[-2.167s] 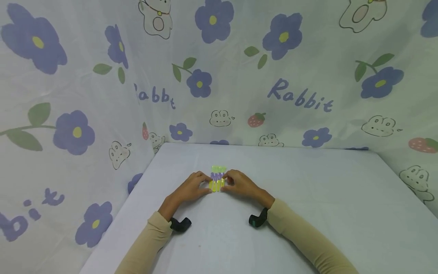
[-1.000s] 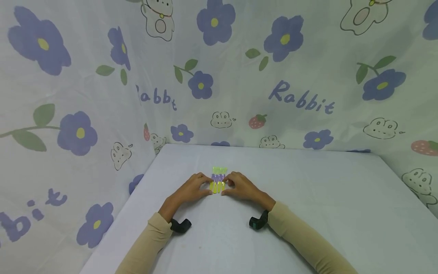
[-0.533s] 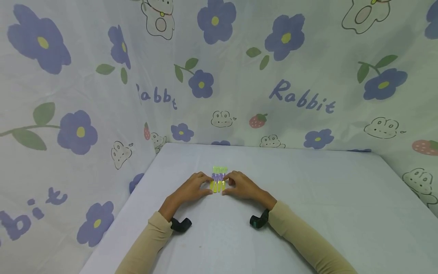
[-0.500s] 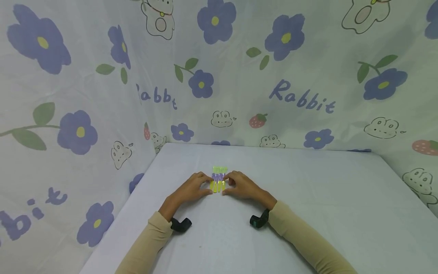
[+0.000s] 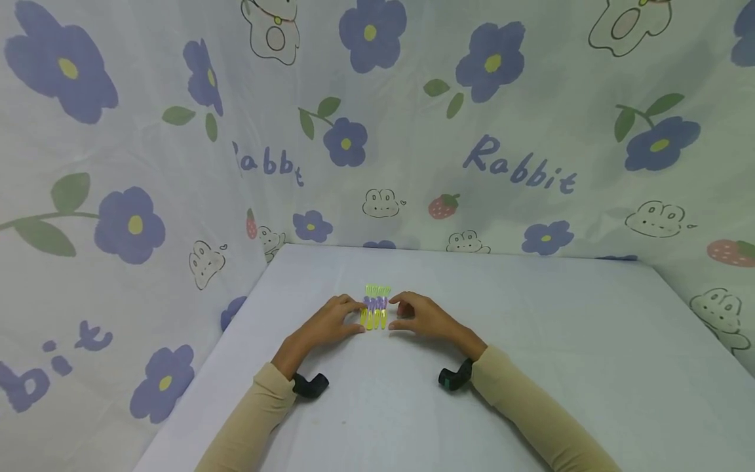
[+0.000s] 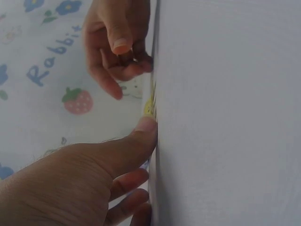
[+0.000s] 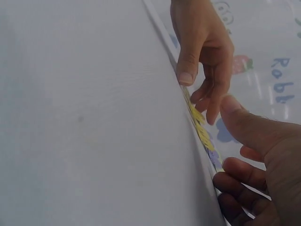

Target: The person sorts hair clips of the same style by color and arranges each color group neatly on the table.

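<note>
Three short rows of slim, shiny pieces that look like snap hair clips lie flat on the white table in the head view: light green clips [image 5: 377, 289] at the back, purple clips [image 5: 375, 303] in the middle, yellow clips [image 5: 373, 320] in front. My left hand [image 5: 333, 321] rests at their left side, index fingertip by the purple row and thumb by the yellow one, the two spread apart. On the right, a small gap separates my right hand [image 5: 427, 316] from the rows; its thumb and index finger are parted with nothing between them.
A white cloth covers the table [image 5: 531, 367]. Curtains [image 5: 413, 131] printed with blue flowers, rabbits and strawberries stand behind it and along the left. Black wrist cameras, left camera [image 5: 310, 385] and right camera [image 5: 455, 376], sit below each hand.
My right hand has drawn back a little to the right, away from the clips. The left hand stays by the rows, which keep their arrangement.
</note>
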Demonstrator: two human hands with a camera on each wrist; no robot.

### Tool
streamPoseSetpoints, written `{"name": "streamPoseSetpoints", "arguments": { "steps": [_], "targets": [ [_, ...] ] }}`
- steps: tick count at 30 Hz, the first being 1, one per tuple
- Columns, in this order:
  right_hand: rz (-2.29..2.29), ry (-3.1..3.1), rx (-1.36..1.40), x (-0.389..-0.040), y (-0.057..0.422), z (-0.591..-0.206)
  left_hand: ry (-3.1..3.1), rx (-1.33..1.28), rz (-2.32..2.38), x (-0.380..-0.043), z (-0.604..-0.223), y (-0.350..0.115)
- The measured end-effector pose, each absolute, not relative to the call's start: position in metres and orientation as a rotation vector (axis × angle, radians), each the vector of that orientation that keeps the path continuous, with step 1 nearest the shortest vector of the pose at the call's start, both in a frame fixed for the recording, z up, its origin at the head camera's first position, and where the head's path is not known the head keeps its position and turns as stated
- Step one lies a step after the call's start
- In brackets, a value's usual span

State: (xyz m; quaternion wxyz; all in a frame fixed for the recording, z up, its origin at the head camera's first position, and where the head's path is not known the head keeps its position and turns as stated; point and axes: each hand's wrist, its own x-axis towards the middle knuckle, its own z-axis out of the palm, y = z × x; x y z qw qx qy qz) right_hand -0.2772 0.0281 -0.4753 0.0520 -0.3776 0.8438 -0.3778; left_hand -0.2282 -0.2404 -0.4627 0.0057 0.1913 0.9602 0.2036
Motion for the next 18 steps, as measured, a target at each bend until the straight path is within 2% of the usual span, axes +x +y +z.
{"name": "streamPoseSetpoints", "arguments": {
  "steps": [11, 18],
  "targets": [
    [-1.184, 2.591, -1.157, -0.275, 0.052, -0.474, 2.963, 0.577, 0.701, -0.231, -0.461, -0.241],
    [-1.168, 2.638, -1.113, -0.271, 0.093, -0.462, 2.954, 0.491, 0.829, -0.227, -0.454, -0.264]
  ]
}}
